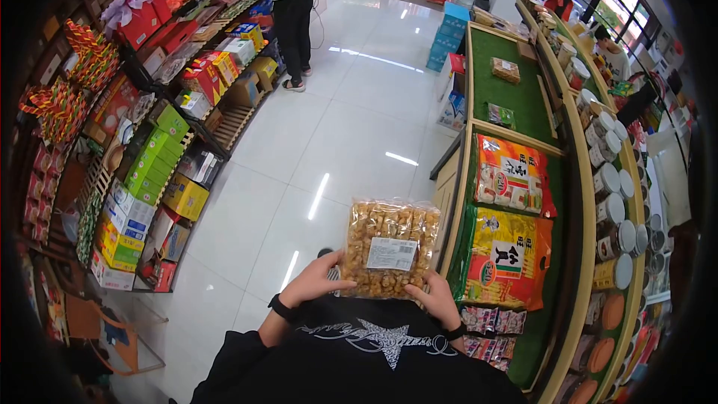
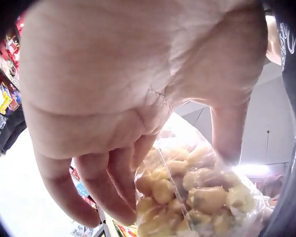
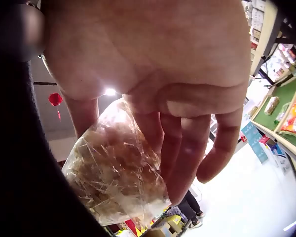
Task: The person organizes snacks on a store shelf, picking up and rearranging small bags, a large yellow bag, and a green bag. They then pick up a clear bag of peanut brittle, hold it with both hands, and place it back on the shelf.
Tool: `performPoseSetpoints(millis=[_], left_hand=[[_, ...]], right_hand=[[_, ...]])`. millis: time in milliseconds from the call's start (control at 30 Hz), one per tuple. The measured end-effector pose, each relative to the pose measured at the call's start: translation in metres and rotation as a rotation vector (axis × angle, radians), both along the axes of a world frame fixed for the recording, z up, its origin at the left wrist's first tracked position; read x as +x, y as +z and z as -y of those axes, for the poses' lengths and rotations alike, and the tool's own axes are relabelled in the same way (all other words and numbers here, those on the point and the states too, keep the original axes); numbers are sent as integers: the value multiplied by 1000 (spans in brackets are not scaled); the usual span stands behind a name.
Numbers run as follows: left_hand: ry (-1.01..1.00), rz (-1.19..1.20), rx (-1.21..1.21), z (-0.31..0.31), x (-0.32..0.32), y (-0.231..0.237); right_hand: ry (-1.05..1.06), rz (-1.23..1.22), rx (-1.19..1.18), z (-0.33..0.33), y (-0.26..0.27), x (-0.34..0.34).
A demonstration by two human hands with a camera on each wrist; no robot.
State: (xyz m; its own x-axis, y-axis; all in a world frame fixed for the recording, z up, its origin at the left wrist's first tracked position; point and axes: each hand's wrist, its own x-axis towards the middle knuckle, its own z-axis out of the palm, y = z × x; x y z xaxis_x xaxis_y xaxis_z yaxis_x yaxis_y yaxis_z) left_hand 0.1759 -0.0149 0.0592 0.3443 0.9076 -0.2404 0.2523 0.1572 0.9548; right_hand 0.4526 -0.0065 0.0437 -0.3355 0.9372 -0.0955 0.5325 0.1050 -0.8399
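A clear plastic packet of golden-brown snack pieces, with a white printed label on its upper face, is held in front of the person's chest. At its left lower corner the left hand grips it, thumb over the top and fingers under the side. The right hand holds the right lower corner in the same way. Seen from the left wrist, the packet sits between thumb and bent fingers. In the right wrist view the wrinkled film of the packet lies between thumb and fingers.
Close on the right runs a wooden display counter lined with green turf, bearing a red snack bag and a yellow one. Lidded jars line its far side. Shelves of boxes stand left; another person stands ahead.
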Motion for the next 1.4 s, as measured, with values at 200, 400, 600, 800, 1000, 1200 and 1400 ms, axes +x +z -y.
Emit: performPoseSetpoints(millis=[200, 400, 600, 800, 1000, 1200, 1400], left_hand=[[31, -109, 112, -46, -20, -11], [45, -101, 165, -113, -56, 0], [55, -114, 234, -170, -97, 15], [95, -135, 272, -205, -125, 15], [117, -162, 231, -227, -133, 5], [170, -203, 209, -263, -128, 1], [215, -247, 214, -325, -101, 10]], right_hand=[[26, 27, 4, -55, -3, -17], [20, -35, 54, -119, 17, -57], [19, -42, 23, -181, 27, -99], [12, -46, 84, -222, 20, -133], [57, -60, -2, -254, 7, -142], [118, -65, -92, -307, -6, -137], [198, -91, -91, -389, 4, -115]])
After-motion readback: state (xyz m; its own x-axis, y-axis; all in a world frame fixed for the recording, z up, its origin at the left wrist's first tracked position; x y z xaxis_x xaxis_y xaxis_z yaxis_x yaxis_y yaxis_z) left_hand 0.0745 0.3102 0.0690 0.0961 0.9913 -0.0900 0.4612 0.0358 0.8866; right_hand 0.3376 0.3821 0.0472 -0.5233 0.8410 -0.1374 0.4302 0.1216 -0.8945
